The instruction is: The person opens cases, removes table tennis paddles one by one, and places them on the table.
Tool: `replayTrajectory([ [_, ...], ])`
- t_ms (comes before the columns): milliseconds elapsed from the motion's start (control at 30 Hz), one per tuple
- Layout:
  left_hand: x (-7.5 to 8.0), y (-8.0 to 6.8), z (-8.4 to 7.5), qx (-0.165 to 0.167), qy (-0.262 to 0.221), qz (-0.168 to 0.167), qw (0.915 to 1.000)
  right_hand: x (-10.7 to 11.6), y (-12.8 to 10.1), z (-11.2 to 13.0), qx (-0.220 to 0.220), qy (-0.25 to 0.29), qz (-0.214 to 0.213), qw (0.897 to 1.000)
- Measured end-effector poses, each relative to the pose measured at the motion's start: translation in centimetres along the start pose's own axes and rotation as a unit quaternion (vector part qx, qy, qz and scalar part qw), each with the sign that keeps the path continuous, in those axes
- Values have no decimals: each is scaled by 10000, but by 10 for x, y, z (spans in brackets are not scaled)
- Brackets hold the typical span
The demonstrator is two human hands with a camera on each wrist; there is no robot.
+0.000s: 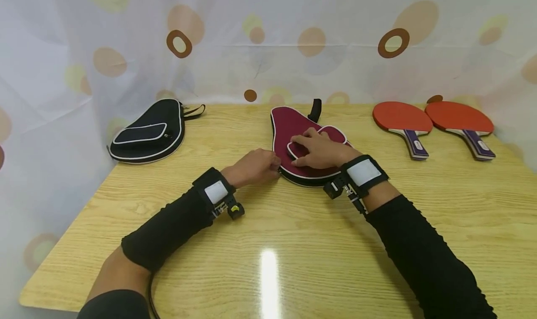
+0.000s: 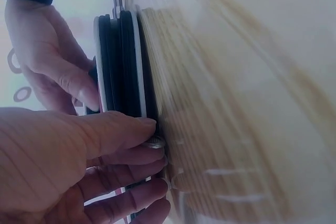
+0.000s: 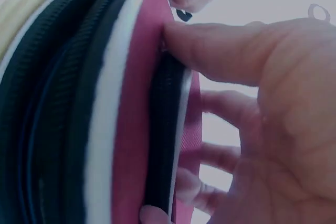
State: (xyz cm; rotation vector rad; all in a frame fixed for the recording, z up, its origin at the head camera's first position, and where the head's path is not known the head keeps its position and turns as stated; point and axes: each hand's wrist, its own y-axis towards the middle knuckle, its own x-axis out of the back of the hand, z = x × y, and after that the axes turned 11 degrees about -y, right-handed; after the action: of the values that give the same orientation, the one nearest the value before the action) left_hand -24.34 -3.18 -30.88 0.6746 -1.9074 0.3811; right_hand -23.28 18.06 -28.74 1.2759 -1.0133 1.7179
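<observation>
A dark red table tennis paddle case (image 1: 289,125) with white piping lies on the table, its rounded end toward me. At its near left edge my left hand (image 1: 253,167) pinches the zipper pull (image 2: 155,141) between thumb and forefinger. My right hand (image 1: 320,150) is on top of the case, holding it at the raised front pocket (image 3: 168,129) with bent fingers and thumb. A dark gap shows between the zipper edges (image 3: 79,51) along the rounded side. The inside of the case is mostly hidden.
A black paddle case (image 1: 144,135) with white piping lies at the back left. Two red paddles, one on the left (image 1: 400,116) and one on the right (image 1: 459,117), lie at the back right with handles toward me. A patterned curtain (image 1: 277,67) hangs behind the wooden table (image 1: 209,263).
</observation>
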Motion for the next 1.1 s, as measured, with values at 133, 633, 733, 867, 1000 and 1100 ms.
replayTrajectory([
  [133, 0, -2, -1, -141, -16, -34, 9999, 0, -1, -3, 135, 213, 15, 9997],
  [633, -2, 1, -1, 27, 38, -37, 10000, 5, -15, -8, 980, -281, -212, 9946],
  [733, -3, 0, -1, 79, -38, -112, 9999, 6, -18, -10, 1098, -292, -249, 9932],
  [867, -3, 0, -2, 211, -133, -196, 9995, 6, -20, -16, 1103, -199, -285, 9933],
  [1000, -4, 2, -4, 343, -103, -199, 9992, 5, -22, -18, 843, 55, -282, 9960],
  [1100, -5, 4, -5, 459, -15, -160, 9988, 2, -24, -16, 812, 162, -400, 9958],
])
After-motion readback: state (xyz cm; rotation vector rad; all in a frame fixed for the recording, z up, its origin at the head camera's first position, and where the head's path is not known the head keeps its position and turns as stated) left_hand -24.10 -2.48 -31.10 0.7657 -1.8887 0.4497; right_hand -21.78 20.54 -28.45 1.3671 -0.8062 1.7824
